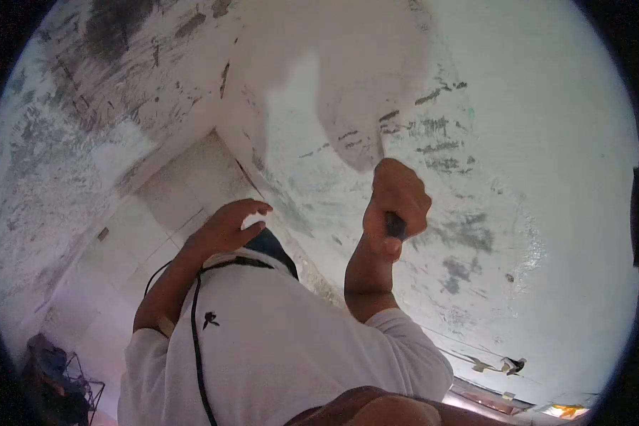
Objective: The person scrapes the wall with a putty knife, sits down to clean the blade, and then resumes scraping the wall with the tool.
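My right hand (pixel 397 199) is raised against the wall (pixel 433 263), its fingers wrapped round a scraper. The dark handle end (pixel 395 226) of the scraper shows below the fist; its blade is seen only as a thin edge above the knuckles, against the wall. Nothing is held in my left hand (pixel 231 226), which hovers in front of my waist with thumb and fingers curved and apart. The wall near my right hand is whitish, with dark grey streaks and patches where the coating is uneven.
A second wall (pixel 71 135), heavily mottled grey, meets the first at a corner. Pale floor tiles (pixel 156 220) lie below. A dark bundle with a thin frame (pixel 57 376) stands at lower left. A black cord (pixel 198 341) runs down my white shirt.
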Demonstrator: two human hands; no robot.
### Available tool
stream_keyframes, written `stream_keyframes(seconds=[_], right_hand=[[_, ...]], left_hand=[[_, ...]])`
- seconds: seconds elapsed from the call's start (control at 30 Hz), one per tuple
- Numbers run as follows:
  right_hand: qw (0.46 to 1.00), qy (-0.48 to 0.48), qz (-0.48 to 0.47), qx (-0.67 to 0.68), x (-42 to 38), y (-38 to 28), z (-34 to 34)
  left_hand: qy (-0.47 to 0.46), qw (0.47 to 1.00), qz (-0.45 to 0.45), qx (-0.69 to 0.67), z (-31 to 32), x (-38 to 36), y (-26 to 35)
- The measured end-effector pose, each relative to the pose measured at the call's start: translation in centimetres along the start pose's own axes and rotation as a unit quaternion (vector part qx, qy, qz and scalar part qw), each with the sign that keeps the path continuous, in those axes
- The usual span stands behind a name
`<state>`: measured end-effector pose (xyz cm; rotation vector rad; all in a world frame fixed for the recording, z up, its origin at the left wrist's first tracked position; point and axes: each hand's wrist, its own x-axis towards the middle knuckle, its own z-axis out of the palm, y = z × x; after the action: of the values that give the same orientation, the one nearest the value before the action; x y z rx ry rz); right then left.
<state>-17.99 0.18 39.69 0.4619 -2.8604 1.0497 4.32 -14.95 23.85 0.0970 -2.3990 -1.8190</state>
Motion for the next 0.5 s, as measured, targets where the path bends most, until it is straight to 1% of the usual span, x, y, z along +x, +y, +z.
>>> stream_keyframes(seconds=[0.03, 0.07, 0.1, 0.13, 0.17, 0.2, 0.23, 0.27, 0.3, 0.33, 0.37, 0.4, 0.43, 0.5], right_hand=[[0.983, -0.063, -0.155, 0.069, 1.2, 0.5, 0.0], [0.934, -0.116, -0.309, 0.139, 2.5, 0.1, -0.2], [0.85, -0.162, -0.458, 0.203, 3.1, -0.3, -0.4], [0.846, -0.062, -0.501, 0.173, 1.7, -0.4, 0.2], [0.839, -0.061, -0.511, 0.174, 0.4, -1.4, 0.1], [0.845, 0.043, -0.504, 0.173, -1.1, -2.0, -0.1], [0.849, 0.147, -0.479, 0.167, -2.3, -1.9, -0.4], [0.812, 0.038, -0.489, 0.317, 0.9, -0.5, 1.2], [0.767, 0.007, -0.554, 0.325, 2.2, -1.3, 1.8], [0.818, 0.052, -0.517, 0.247, 0.7, -1.0, 1.1], [0.857, 0.096, -0.477, 0.171, -0.5, -0.9, 0.7], [0.856, 0.095, -0.48, 0.169, 0.5, -0.8, 0.5], [0.839, 0.051, -0.518, 0.159, 2.2, -0.5, 0.2], [0.805, -0.031, -0.577, 0.134, 3.5, 0.6, -0.5]], left_hand=[[-0.021, 1.0, -0.007, -0.013, 0.2, -0.5, 0.0], [-0.029, 0.998, -0.05, -0.007, -0.2, -0.4, 1.3], [-0.037, 0.998, -0.047, -0.003, -0.2, -0.3, 1.3], [-0.05, 0.998, -0.034, 0.011, -0.1, -0.5, 1.3], [-0.049, 0.998, -0.021, 0.027, -0.2, -0.2, 1.2], [-0.061, 0.996, -0.057, 0.003, -0.5, 0.0, 1.8], [-0.06, 0.996, -0.061, 0.001, -0.3, 0.2, 1.4], [-0.029, 0.999, -0.037, 0.009, 0.2, 0.0, 0.9], [0.004, 1.0, -0.007, 0.022, 0.2, 0.1, 0.5], [-0.008, 1.0, -0.013, 0.016, 0.0, 0.2, 0.7], [-0.007, 1.0, -0.009, 0.02, -0.4, 0.5, 0.9], [-0.03, 0.999, -0.011, 0.006, -0.4, 0.7, 1.1], [-0.053, 0.998, -0.015, -0.006, -0.5, 0.7, 1.2], [-0.055, 0.998, -0.019, -0.03, -0.3, 0.5, 0.8]])
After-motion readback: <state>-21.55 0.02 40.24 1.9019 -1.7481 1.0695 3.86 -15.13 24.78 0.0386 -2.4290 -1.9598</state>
